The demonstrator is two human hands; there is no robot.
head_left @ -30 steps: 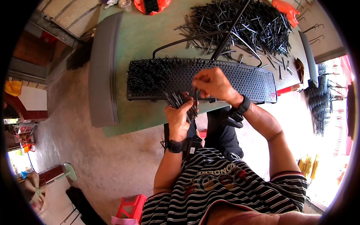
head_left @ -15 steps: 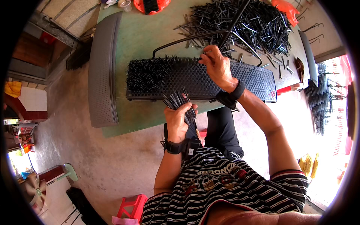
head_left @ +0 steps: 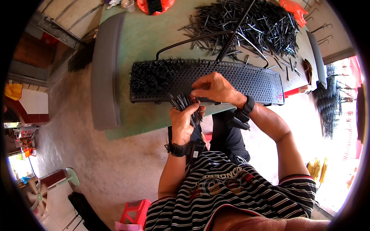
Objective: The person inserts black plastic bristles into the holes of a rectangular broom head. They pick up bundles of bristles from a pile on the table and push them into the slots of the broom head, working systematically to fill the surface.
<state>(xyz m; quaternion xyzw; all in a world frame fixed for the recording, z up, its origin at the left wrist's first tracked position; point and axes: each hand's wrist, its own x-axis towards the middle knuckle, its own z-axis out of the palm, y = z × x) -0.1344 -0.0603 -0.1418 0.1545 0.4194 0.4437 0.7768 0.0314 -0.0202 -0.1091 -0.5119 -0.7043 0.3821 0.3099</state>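
My left hand is closed around a bundle of thin black strips, whose ends fan upward past the thumb. Just above it, my right hand is bent in a pinch, its thumb and fingertips at the right edge of the bundle; what lies between them is too small to make out. Behind both hands a long black perforated panel lies along the table's near edge. Short curled black bristles cover its left part, while the holes on the right part are bare. A black metal frame rises behind the panel.
A big heap of loose black strips covers the far right of the green table. Grey perforated sheets are stacked at its left end. An orange-red bowl stands at the back. A pink stool and a fan are at lower left.
My right hand has come down and left from the panel's far edge to the bundle. The left hand has stayed almost in place with its strips.
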